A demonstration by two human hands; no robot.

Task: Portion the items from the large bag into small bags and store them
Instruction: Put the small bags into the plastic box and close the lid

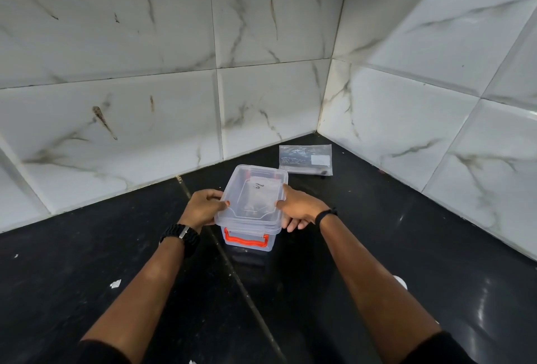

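Head view: my left hand (203, 206) and right hand (296, 211) grip the lid (252, 193) on the clear box (250, 243), small bags inside (contents unclear). Large bag (305, 158) lies far right, seemingly nearly emptied; I judge storing almost finished.

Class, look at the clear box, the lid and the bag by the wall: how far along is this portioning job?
Done: a small bag lies inside the clear box. In hand: left hand and right hand grip the lid over the box. Left: the orange latch may need closing; the large bag remains on the black counter.
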